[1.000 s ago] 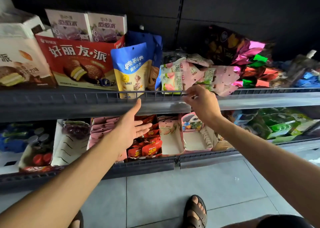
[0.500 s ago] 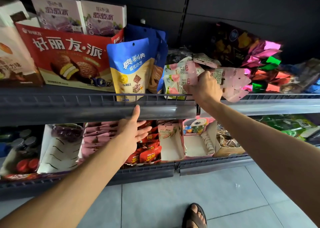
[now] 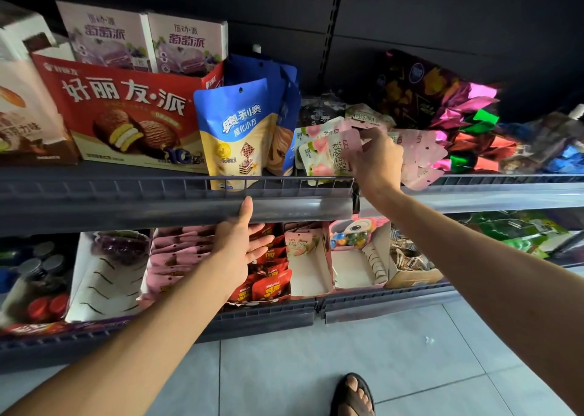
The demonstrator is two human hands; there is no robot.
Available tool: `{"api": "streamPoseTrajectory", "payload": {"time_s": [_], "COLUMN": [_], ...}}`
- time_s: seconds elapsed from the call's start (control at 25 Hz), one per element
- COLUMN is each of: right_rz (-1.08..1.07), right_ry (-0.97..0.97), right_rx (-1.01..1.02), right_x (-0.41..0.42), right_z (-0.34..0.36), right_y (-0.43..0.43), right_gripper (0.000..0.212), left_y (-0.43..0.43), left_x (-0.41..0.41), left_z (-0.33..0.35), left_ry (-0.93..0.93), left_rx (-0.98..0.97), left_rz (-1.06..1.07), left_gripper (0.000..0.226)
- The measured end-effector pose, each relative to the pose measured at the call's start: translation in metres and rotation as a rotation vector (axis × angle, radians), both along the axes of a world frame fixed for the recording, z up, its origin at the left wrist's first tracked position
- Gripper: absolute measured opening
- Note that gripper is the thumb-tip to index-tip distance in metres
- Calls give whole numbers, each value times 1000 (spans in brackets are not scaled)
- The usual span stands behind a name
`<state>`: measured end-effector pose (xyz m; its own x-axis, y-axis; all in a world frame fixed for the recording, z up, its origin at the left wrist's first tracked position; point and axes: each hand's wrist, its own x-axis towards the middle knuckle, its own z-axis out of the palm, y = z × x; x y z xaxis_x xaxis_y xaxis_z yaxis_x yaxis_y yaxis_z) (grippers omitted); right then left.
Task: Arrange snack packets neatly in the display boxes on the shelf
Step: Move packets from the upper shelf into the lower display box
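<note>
A loose heap of pink peach-print snack packets [image 3: 319, 153] lies on the upper shelf, right of a blue pouch. My right hand [image 3: 376, 159] reaches over the shelf rail and grips one or more of these packets at their pink tops. On the lower shelf stands a near-empty white display box [image 3: 311, 273] with one matching pink packet [image 3: 300, 245] at its back. My left hand [image 3: 241, 245] hovers open with fingers spread in front of the red packets, its thumb against the upper shelf's front rail [image 3: 284, 208].
Red pie box [image 3: 126, 112] and blue wafer pouch [image 3: 237, 131] stand left on the upper shelf; shiny wrapped sweets [image 3: 467, 125] lie right. Below are pink packets [image 3: 177, 257], red packets [image 3: 268, 276], another open box [image 3: 360, 264], green bags [image 3: 518, 229]. My sandalled foot [image 3: 354, 396] is on the tiled floor.
My right hand has moved up from the rail into the pink packet heap and closed on packets. My left hand has risen slightly until the thumb meets the rail.
</note>
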<state>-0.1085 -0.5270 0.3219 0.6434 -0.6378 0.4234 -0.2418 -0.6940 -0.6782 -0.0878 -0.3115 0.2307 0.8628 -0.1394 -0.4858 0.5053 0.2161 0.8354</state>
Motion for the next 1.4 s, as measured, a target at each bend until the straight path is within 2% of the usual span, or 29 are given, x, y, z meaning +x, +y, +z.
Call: {"api": "streamPoseTrajectory", "payload": {"time_s": [0.12,0.24,0.36,0.48,0.56,0.64,0.72,0.8,0.88,0.96,1.0,1.08,1.16,1.28,1.4], "right_rz": [58,65,56,240,358,380,336,256,192,174,176,195,222,270,234], "right_ry": [-83,-136,-128,-114,33,288,523,652,670,646,634,603,561,566,571], "right_rx": [-199,-314,-289,-113,39,180,169,75,0,-40,-72,-120,-125,-165,-177], "right_x": [-6,-13,-26,-50,-68,-82,-88,-84,-68,-45,-32,-6,14,36,46], "right_z": [6,18,32,27,0,-43,-91,-133,-167,-196,-210,-234,-251,-276,-287], "right_y": [4,10,14,20,20,17,12,8,1,-4,-6,-9,-14,-23,-29], "right_gripper": [9,7,12,12,9,5,7,16,23,22,20,17,16,19,25], "left_y": [1,3,8,13,19,22,23,22,18,8,4,-3,-8,-16,-20], "left_x": [-1,-2,-6,-14,-23,-34,-44,-49,-48,-33,-26,-18,-14,-7,0], "left_z": [1,1,0,-11,-28,-51,-78,-102,-125,-152,-162,-177,-192,-210,-214], "left_ry": [-9,-24,-16,7,53,150,284,377,404,508,514,466,431,521,526], "left_rx": [-4,-18,-23,1,55,132,195,229,160,34,24,75,145,215,272], "left_rz": [-11,-37,-90,-191,-248,-311,-344,-305,-243,-81,-50,-90,-112,5,-16], "left_gripper": [35,32,28,34,43,48,60,75,71,59,63,80,80,107,107]}}
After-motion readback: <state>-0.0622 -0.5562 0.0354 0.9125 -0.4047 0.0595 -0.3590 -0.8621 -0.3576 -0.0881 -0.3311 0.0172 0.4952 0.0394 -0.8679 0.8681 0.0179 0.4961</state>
